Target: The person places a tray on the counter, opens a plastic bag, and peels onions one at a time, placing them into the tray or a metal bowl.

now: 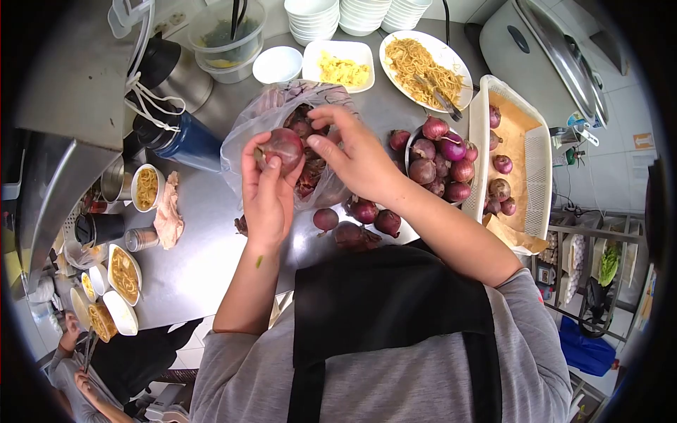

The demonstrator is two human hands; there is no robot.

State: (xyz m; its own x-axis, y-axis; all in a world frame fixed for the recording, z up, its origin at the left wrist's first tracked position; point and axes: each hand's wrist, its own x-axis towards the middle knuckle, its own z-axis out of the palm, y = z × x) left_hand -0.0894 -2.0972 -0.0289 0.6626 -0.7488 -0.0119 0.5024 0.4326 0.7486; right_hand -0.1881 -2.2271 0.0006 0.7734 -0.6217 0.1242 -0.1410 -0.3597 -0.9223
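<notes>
My left hand (269, 201) is closed around a red onion (283, 149), thumb across its front and fingers behind. Just to the right, my right hand (352, 151) has its fingers apart and curved, with nothing visible in them. Beneath both hands lies an open clear plastic bag (238, 144) containing more onions and loose dry skins (310, 180). Several loose onions (325, 220) rest on the counter in front of me. To the right of my forearm, a bowl is heaped with red onions (462, 170); most of the bowl is hidden.
A white basket (482, 127) lined with brown paper holds several onions. Behind the bag are a plate of noodles (402, 60) with tongs, a dish of yellow food (344, 67) and stacked white bowls (312, 21). A blue bottle (190, 144) stands left. Another person (88, 384) works at lower left.
</notes>
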